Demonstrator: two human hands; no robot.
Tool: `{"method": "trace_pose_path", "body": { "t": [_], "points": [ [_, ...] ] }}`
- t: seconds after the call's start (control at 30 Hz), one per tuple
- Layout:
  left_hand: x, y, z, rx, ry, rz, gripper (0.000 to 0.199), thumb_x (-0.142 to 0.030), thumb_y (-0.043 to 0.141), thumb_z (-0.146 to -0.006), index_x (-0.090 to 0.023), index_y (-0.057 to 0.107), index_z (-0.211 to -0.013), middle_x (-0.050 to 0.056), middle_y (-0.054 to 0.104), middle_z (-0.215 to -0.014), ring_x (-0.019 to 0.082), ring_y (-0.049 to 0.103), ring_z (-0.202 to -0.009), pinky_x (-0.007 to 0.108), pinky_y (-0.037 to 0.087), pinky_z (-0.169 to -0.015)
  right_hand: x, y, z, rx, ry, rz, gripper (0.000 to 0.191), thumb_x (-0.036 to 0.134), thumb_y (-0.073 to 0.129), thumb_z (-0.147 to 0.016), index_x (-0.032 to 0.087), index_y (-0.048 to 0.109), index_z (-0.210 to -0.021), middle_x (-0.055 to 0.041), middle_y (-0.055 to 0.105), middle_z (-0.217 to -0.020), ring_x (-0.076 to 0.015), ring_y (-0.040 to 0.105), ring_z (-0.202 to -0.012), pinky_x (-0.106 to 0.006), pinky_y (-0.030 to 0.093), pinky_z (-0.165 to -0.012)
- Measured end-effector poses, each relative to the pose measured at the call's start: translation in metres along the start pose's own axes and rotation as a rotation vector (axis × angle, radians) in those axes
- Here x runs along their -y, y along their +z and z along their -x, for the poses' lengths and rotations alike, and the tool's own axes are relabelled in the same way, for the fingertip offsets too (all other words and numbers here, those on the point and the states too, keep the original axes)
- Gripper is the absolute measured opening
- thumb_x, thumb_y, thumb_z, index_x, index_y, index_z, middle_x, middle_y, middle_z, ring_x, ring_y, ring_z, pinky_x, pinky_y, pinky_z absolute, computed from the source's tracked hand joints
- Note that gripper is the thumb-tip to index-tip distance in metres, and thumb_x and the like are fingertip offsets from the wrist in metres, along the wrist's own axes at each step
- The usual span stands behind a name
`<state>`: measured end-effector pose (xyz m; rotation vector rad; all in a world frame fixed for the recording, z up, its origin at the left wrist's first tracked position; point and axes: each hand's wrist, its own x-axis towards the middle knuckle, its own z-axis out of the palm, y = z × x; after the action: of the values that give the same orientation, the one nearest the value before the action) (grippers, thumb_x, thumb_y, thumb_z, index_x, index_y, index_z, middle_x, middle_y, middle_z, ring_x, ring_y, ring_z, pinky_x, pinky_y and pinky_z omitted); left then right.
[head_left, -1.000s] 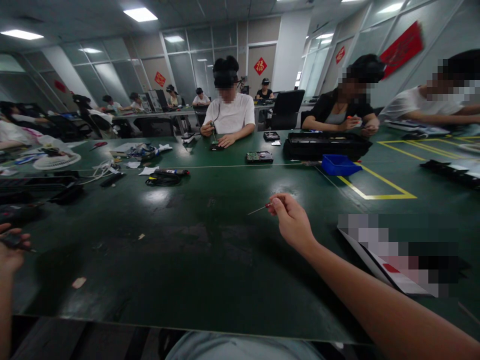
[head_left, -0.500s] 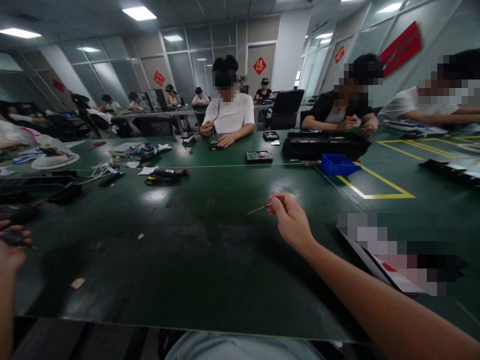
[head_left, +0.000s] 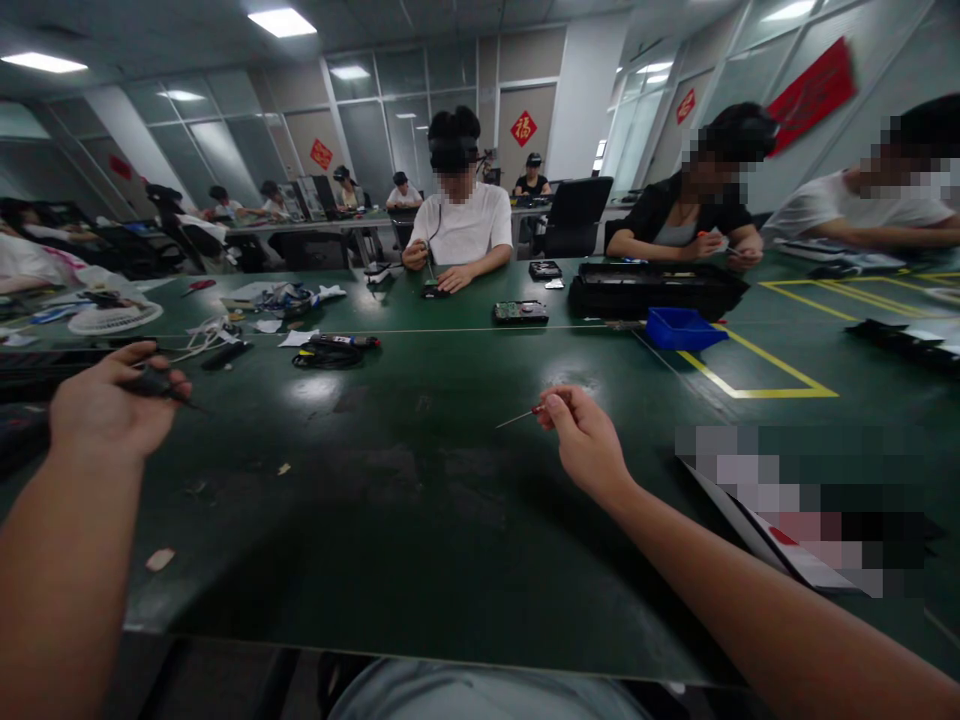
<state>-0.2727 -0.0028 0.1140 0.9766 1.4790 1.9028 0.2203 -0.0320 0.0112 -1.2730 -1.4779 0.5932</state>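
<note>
In the head view my right hand [head_left: 589,445] reaches over the middle of the table, its fingers closed around the small red handle of a screwdriver [head_left: 516,418]. The thin metal shaft points left and slightly down. On the left, my left hand [head_left: 109,410] is raised above the table with its fingers wrapped round a dark-handled screwdriver [head_left: 155,381]. Its thin tip points right and a little down, blurred against the green surface. Neither tool touches another object, and the two hands are far apart.
Across the green table [head_left: 420,560] lie a hard drive [head_left: 520,312], a blue bin [head_left: 684,328], a long black casing [head_left: 652,290] and a coiled black cable [head_left: 328,352]. A white sheet [head_left: 750,515] lies at right. Co-workers sit opposite; one person's hand [head_left: 455,279] rests on a small part.
My left hand has come in from the left edge, moving up and right with the dark-handled screwdriver. My right hand and its screwdriver stay nearly still.
</note>
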Motion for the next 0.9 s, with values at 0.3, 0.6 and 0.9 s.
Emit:
{"method": "trace_pose_path", "body": {
  "t": [0.3,0.6,0.9],
  "points": [
    [-0.012,0.143,0.093,0.428,-0.168,0.281,0.025,-0.005,0.046,-0.073,-0.011,0.057,-0.095,0.004,0.049,-0.072,0.014,0.048,-0.064,0.025,0.04,-0.062,-0.002,0.0,-0.001,0.004,0.015,-0.057,0.026,0.045,0.049,-0.096,0.022,0.061,-0.094,-0.0049,0.069,-0.081,-0.0202,0.064,-0.074,-0.037,0.052,-0.073],
    [0.041,0.209,0.186,0.89,-0.216,0.133,0.034,-0.014,0.047,-0.065,-0.017,0.063,-0.095,0.004,0.055,-0.078,0.019,0.053,-0.071,0.034,0.046,-0.071,-0.002,-0.002,0.0,0.032,0.037,-0.015,0.032,0.051,0.05,-0.096,0.022,0.063,-0.088,-0.0016,0.065,-0.07,-0.0185,0.061,-0.066,-0.033,0.047,-0.066],
    [0.099,0.211,0.193,1.078,0.179,-0.398,0.045,-0.005,0.055,-0.076,-0.02,0.053,-0.118,0.007,0.061,-0.109,0.022,0.059,-0.1,0.038,0.046,-0.093,0.003,-0.001,0.006,0.119,0.035,0.087,0.037,0.056,0.06,-0.09,0.022,0.063,-0.076,-0.0004,0.065,-0.066,-0.0181,0.059,-0.061,-0.032,0.043,-0.059]
  ]
}}
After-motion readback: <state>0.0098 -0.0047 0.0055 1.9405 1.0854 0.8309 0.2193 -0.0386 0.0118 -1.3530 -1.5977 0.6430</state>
